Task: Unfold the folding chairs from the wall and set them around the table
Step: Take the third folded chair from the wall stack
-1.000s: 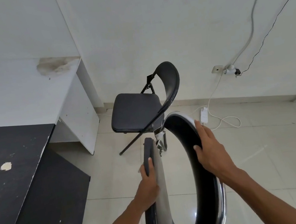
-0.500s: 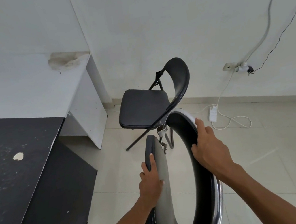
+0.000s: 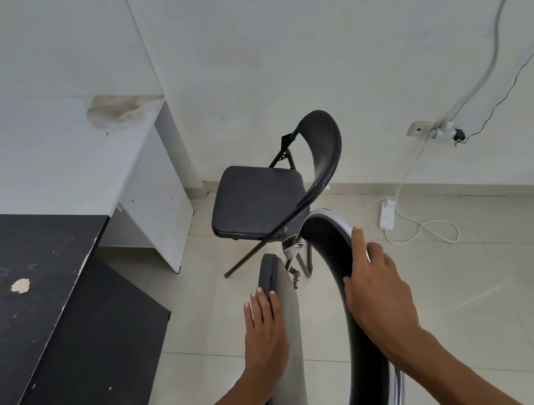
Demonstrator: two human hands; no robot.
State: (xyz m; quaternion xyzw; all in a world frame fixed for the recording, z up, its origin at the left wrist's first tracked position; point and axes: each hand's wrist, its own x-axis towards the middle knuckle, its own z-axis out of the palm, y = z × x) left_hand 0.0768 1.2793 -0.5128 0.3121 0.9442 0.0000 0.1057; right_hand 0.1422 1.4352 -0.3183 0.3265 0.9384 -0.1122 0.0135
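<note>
I hold a partly folded black chair right below me. My right hand [image 3: 378, 293] grips its curved black backrest [image 3: 325, 245] at the top rim. My left hand [image 3: 264, 332] lies on the upturned seat [image 3: 293, 354], fingers over its padded front edge, grey underside facing right. The seat stands almost vertical, a gap apart from the backrest. Beyond it, an unfolded black folding chair [image 3: 258, 200] stands on the floor near the wall. The black table [image 3: 12, 292] fills the left side.
A white desk [image 3: 44, 159] stands against the wall at back left. A white charger and cable [image 3: 387, 215] lie on the tiled floor at right, running up to a wall socket [image 3: 417, 127]. Open tiled floor lies to the right.
My view has shifted slightly left, so the chairs sit further right in frame. My left hand has flattened more onto the seat's edge. The seat has stayed near vertical.
</note>
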